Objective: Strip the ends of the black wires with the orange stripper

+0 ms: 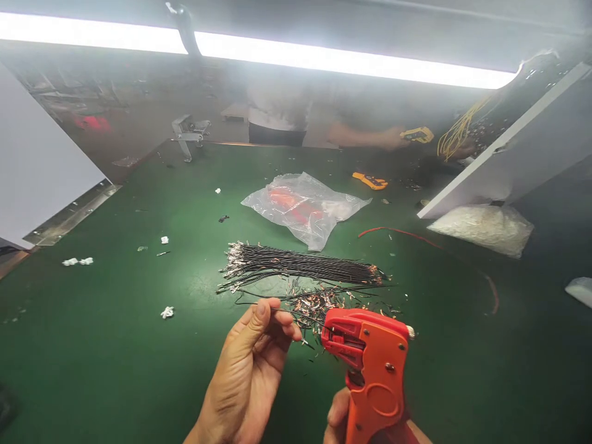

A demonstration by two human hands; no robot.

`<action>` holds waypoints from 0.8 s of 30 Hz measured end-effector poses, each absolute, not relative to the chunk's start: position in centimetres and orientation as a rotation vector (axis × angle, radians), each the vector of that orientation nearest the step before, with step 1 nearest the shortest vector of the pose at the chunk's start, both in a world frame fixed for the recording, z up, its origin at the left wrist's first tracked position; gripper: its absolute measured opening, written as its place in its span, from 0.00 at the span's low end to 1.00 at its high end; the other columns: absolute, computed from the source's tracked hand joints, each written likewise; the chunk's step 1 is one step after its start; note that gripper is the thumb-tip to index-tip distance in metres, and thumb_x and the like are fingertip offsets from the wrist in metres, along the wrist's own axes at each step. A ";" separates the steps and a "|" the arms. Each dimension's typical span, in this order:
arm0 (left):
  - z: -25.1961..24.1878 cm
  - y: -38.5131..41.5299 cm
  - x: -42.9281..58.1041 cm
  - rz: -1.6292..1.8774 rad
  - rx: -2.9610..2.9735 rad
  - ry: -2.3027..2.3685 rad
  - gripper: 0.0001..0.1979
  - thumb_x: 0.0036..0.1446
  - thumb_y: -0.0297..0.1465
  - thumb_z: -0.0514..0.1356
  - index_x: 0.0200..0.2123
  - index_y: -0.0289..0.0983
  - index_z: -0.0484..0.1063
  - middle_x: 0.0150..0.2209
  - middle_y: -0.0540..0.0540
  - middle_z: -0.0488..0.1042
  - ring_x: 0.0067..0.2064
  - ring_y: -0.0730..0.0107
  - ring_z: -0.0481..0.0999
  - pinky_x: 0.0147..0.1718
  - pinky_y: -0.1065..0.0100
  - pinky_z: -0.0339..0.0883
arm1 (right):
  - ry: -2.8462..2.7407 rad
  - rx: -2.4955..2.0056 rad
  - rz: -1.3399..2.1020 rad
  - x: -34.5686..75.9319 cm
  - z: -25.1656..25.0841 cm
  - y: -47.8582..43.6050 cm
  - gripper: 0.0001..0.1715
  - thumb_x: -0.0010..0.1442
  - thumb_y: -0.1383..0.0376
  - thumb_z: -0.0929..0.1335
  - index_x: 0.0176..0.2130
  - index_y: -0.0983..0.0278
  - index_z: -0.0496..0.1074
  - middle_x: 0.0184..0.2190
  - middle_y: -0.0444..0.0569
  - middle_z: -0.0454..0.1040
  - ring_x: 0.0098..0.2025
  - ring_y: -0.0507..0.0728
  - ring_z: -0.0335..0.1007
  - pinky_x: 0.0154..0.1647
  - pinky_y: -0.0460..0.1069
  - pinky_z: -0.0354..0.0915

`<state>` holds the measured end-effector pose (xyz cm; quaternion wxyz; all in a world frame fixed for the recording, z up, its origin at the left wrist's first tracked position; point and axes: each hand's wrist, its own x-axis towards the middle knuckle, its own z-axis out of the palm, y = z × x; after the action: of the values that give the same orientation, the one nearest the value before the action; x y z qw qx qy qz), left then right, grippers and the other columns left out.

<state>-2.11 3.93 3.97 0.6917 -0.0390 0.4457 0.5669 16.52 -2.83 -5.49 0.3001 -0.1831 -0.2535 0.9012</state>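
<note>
My left hand (247, 376) is closed in a pinch on a thin black wire (300, 316) whose end reaches toward the jaws of an orange wire stripper (370, 370). My right hand (340, 419), mostly hidden at the bottom edge, grips the stripper's handle and holds it upright. Just beyond both hands lies a bundle of black wires (300, 266) with bare metal ends. A small heap of cut wire scraps (319, 303) sits in front of the bundle on the green table (115, 345).
A clear plastic bag with red parts (303, 206) lies behind the bundle. A red wire (402, 233), a bag of white parts (483, 227) and a white board (509, 160) are at right. Another person's hand (393, 137) holds a yellow tool (417, 134) across the table.
</note>
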 end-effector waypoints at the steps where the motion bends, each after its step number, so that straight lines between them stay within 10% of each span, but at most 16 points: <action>1: 3.8 3.9 -2.2 1.264 -0.067 0.983 0.03 0.54 0.26 0.68 0.29 0.31 0.81 0.25 0.44 0.77 0.26 0.69 0.77 0.29 0.70 0.78 | -0.673 -0.501 2.387 16.6 -5.5 -2.9 0.38 0.59 0.36 0.66 0.48 0.64 0.74 0.40 0.51 0.79 0.44 0.62 0.76 0.51 0.61 0.67; 5: 3.3 3.9 -2.2 1.248 0.107 0.958 0.19 0.34 0.36 0.79 0.30 0.34 0.81 0.24 0.48 0.75 0.27 0.71 0.75 0.29 0.73 0.75 | -0.676 -0.563 2.393 16.7 -5.8 -2.7 0.46 0.53 0.28 0.64 0.46 0.65 0.75 0.34 0.52 0.78 0.39 0.61 0.76 0.48 0.57 0.66; 15: 2.7 3.2 -2.1 1.273 0.510 1.017 0.14 0.48 0.39 0.74 0.27 0.36 0.77 0.25 0.50 0.72 0.29 0.75 0.70 0.32 0.75 0.68 | -0.799 -0.576 2.412 16.6 -8.7 -2.6 0.44 0.46 0.33 0.73 0.41 0.69 0.76 0.32 0.52 0.76 0.36 0.60 0.75 0.42 0.54 0.68; 24: 2.0 2.7 -2.6 1.349 0.730 1.068 0.11 0.54 0.37 0.69 0.26 0.39 0.75 0.27 0.51 0.71 0.32 0.73 0.69 0.34 0.76 0.67 | -0.844 -0.552 2.310 18.0 -5.7 -2.1 0.21 0.67 0.51 0.68 0.48 0.65 0.74 0.42 0.50 0.78 0.39 0.58 0.77 0.43 0.57 0.74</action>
<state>-2.55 2.68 2.05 0.5942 0.3140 0.4596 0.5806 18.03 -2.09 -5.71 0.3056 -0.2085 -0.3188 0.8726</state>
